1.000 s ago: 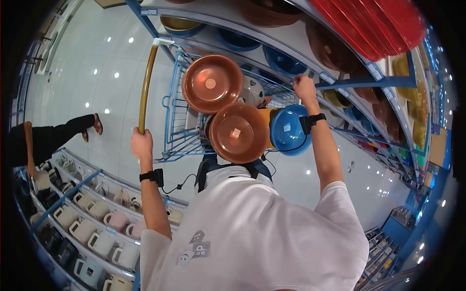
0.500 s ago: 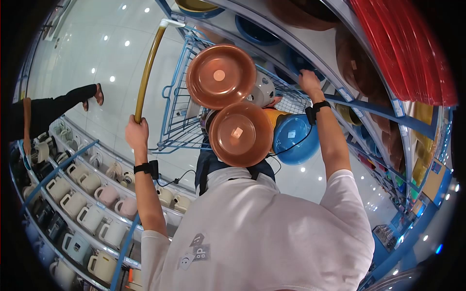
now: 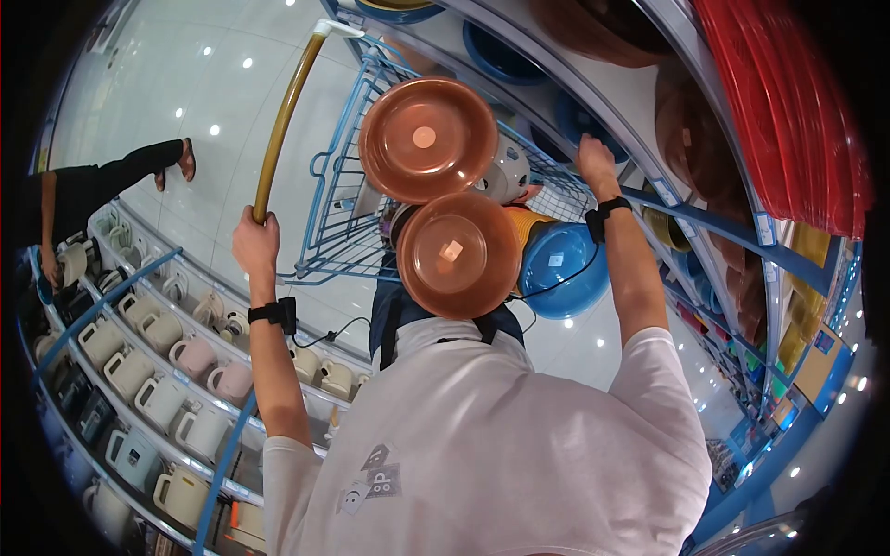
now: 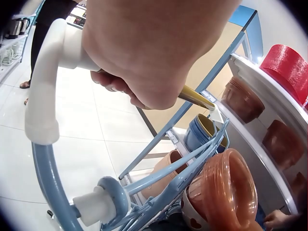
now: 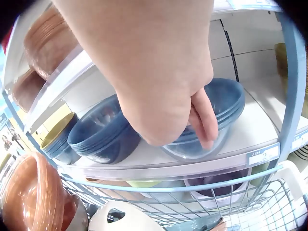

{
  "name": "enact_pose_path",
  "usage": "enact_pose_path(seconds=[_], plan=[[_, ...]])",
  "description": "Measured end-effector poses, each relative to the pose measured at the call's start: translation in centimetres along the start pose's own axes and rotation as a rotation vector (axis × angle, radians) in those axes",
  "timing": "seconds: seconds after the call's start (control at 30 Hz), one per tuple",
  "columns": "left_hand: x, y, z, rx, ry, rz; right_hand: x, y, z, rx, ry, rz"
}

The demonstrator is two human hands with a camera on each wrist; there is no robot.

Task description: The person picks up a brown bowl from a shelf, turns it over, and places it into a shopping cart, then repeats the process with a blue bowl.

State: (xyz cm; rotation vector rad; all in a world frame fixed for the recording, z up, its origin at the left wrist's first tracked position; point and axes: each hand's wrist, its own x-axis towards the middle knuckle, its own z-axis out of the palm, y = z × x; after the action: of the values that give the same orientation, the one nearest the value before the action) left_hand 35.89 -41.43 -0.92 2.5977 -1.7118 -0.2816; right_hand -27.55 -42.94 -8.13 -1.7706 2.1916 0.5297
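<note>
In the head view my left hand [image 3: 255, 243] grips the brownish-yellow handle bar [image 3: 289, 120] of a blue wire shopping cart [image 3: 324, 176]. The left wrist view shows its fingers curled round that bar by a white end piece [image 4: 42, 96]. My right hand [image 3: 596, 157] reaches out to the shelf. From the right wrist, its loosely curled fingers [image 5: 207, 118] overlap a stack of blue basins [image 5: 226, 98]; nothing shows held, and the thumb is hidden. Two brown basins [image 3: 426, 171] [image 3: 468, 273] and a blue basin [image 3: 564, 289] stand in the cart.
Below the brown basins lie a white patterned item [image 3: 508, 171] and an orange-yellow stack [image 3: 527, 227]. Another blue stack [image 5: 101, 127] sits on the shelf. Red basins [image 3: 788, 120] hang over the upper right. Kettles [image 3: 176, 408] line the left shelves, where a person [image 3: 79, 199] stands.
My right hand has moved from over the cart's far edge across to the shelf's blue basins. My left hand, still gripping the bar, has come slightly nearer; the cart has turned a little.
</note>
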Motion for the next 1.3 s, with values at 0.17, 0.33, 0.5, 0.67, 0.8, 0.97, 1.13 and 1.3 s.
enact_pose_path(seconds=[0.17, 0.33, 0.5, 0.67, 0.8, 0.97, 1.13, 1.3], plan=[[0.1, -0.1, 0.1, -0.006, 0.002, -0.001, -0.4, 0.1, 0.0, -0.033, 0.090, 0.083], [0.2, -0.3, 0.2, 0.001, -0.010, -0.012, -0.4, 0.2, -0.4, -0.067, 0.109, 0.041], [0.1, -0.1, -0.1, -0.008, -0.018, -0.015, -0.3, 0.0, -1.4, -0.058, 0.136, 0.044], [0.0, -0.2, 0.0, -0.024, -0.010, -0.006, -0.8, 0.4, -1.1, 0.043, 0.182, 0.145], [0.1, -0.2, -0.3, -0.030, -0.011, 0.010, -2.0, 1.3, -0.1, 0.136, 0.329, 0.192], [0.0, -0.4, -0.2, -0.056, -0.011, 0.044, -6.1, 0.3, -1.4, 0.192, 0.498, 0.190], [0.2, -0.8, 0.1, -0.090, 0.001, 0.081, -11.1, -1.1, -2.5, 0.254, 0.605, 0.176], [0.2, -1.2, 0.4, -0.148, -0.010, 0.107, -17.1, -2.5, -4.1, 0.325, 0.555, 0.173]])
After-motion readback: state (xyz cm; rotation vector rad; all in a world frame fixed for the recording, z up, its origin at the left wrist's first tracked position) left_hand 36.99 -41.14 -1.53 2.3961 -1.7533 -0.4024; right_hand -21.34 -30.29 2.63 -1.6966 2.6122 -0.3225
